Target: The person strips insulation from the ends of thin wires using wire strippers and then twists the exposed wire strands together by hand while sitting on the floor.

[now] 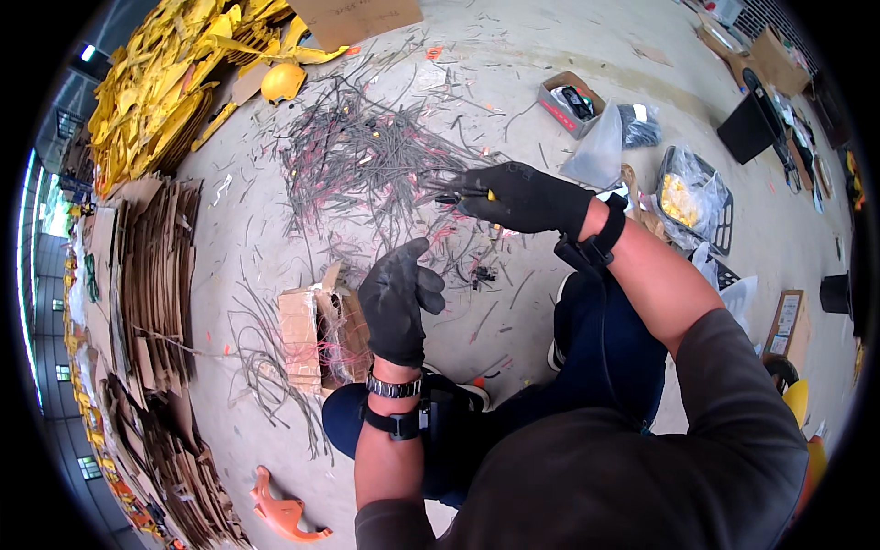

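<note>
Both my hands wear black gloves. My right hand [518, 195] is shut on a small yellow-and-black handled tool [463, 196] whose tip points into a pile of thin grey wire pieces [367, 160] on the concrete floor. My left hand [399, 298] hovers lower, fingers loosely apart, holding nothing, just right of a torn cardboard box [307, 335] with red and grey strands inside. A small black part [484, 273] lies on the floor between the hands.
Stacks of flat cardboard [151, 266] line the left. Yellow sheets and a yellow hard hat [282, 82] lie at top left. An orange tool [280, 511] rests near my knee. Boxes, a clear bag [600, 147] and a black basket [701, 197] sit right.
</note>
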`<action>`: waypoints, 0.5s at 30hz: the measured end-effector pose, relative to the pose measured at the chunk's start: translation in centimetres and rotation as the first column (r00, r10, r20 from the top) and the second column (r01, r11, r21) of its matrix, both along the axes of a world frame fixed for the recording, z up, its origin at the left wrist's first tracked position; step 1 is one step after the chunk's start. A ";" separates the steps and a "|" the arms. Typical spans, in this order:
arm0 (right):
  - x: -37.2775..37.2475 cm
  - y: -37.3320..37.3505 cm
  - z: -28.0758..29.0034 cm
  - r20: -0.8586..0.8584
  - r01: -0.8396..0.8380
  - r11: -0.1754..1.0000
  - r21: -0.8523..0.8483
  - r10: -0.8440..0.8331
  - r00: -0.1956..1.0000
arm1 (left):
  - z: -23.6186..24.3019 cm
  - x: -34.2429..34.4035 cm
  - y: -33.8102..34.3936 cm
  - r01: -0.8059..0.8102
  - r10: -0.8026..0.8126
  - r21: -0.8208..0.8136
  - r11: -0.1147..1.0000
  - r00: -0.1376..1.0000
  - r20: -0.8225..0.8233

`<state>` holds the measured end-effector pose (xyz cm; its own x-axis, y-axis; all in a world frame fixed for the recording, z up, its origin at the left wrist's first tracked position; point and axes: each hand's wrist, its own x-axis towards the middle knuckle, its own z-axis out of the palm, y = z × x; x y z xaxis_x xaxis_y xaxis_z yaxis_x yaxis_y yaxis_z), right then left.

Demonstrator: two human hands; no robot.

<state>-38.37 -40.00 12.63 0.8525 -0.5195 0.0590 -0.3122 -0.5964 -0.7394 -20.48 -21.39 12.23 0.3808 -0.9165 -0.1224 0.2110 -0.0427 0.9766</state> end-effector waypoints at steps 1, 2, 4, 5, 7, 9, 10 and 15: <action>0.0 0.4 -0.1 -0.042 -0.018 1.000 -0.020 0.018 0.999 | 0.1 0.1 0.0 -0.046 0.046 -0.019 0.999 0.999 0.027; 0.1 0.8 -0.1 -0.089 -0.035 0.999 -0.040 0.031 0.996 | 0.2 0.0 -0.2 -0.088 0.090 -0.037 0.995 0.995 0.050; 0.6 1.6 -0.4 -0.091 -0.060 0.998 -0.024 0.057 0.994 | 0.2 -0.1 -0.2 -0.149 0.153 -0.058 0.987 0.985 0.077; 0.7 2.0 -0.7 -0.092 -0.068 0.998 -0.016 0.066 0.994 | 0.1 -0.2 -0.3 -0.165 0.169 -0.059 0.985 0.982 0.081; 1.0 2.3 -2.0 -0.045 -0.094 0.992 -0.079 0.091 0.995 | 0.0 -0.3 -0.4 -0.178 0.184 -0.063 0.982 0.978 0.099; 1.7 2.6 -2.2 -0.030 -0.132 0.989 -0.061 0.131 0.991 | -0.2 -0.4 -0.2 -0.178 0.185 -0.063 0.982 0.975 0.125; 1.9 2.8 -2.1 0.017 -0.144 0.989 -0.039 0.145 0.989 | -0.4 -0.3 -0.2 -0.169 0.175 -0.056 0.984 0.977 0.119; 2.1 3.2 -2.0 0.004 -0.156 0.987 0.033 0.156 0.988 | -1.2 -0.8 -0.3 -0.130 0.132 -0.023 0.991 0.982 0.132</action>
<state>-36.25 -36.76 10.66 0.9233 -0.3814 0.0457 -0.2157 -0.6132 -0.7599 -21.32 -21.71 11.02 0.5094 -0.8591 -0.0499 0.0820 -0.0093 0.9966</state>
